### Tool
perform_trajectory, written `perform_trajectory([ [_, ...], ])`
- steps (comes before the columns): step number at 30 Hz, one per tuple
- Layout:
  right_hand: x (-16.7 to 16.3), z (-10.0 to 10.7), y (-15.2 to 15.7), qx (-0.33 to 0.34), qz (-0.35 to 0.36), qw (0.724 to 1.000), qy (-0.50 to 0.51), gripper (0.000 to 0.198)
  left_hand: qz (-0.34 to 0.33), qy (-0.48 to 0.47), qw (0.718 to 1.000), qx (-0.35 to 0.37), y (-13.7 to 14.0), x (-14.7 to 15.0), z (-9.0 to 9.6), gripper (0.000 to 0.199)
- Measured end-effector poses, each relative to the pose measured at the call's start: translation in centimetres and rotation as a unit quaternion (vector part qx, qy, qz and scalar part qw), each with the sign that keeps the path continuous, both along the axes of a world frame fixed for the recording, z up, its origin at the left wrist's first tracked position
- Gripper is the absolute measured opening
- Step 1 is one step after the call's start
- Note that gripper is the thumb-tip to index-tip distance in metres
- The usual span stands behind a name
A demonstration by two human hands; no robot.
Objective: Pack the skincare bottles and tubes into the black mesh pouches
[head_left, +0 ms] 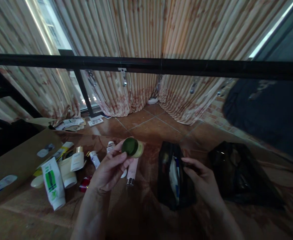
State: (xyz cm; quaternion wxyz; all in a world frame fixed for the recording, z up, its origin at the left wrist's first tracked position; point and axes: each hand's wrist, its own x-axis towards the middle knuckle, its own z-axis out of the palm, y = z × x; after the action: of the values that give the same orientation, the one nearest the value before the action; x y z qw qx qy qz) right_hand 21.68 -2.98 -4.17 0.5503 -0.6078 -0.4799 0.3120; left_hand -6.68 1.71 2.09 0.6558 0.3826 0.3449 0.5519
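My left hand [108, 171] is closed around a small round jar [130, 147] with a dark green lid and a pale side, held up above the cloth. An unzipped black pouch [163, 190] lies to its right, with a white and blue packet [173, 176] showing inside. My right hand [205, 181] pinches the right edge of the pouch's opening between thumb and fingers. Below the jar lies a pale pink tube [132, 170] with a shiny cap. A small bottle [110, 146] stands behind my left hand, partly covered by it.
Left of my arm lie a white and green tube [52, 183], a gold-capped bottle [77, 160] and a red item [85, 183]. A cardboard box [23, 156] borders them. A black plastic bag [236, 173] sits at right. A black rail [141, 65] crosses before striped curtains [136, 30].
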Motion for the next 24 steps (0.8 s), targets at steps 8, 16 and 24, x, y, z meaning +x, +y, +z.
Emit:
perform_trajectory([
  [8,-0.4,0.1,0.1,0.019,0.009,1.0,0.017,0.022,-0.163,0.034,0.986,0.004,-0.7,4.5,-1.0,0.044],
  [16,-0.5,0.3,0.1,0.027,0.014,0.999,0.028,0.024,-0.094,0.258,0.953,0.13,-1.9,8.3,-1.5,0.041],
  [24,-0.1,0.3,-0.1,0.018,0.026,0.999,0.01,0.029,-0.041,0.551,0.748,0.368,-3.0,10.9,-2.1,0.038],
])
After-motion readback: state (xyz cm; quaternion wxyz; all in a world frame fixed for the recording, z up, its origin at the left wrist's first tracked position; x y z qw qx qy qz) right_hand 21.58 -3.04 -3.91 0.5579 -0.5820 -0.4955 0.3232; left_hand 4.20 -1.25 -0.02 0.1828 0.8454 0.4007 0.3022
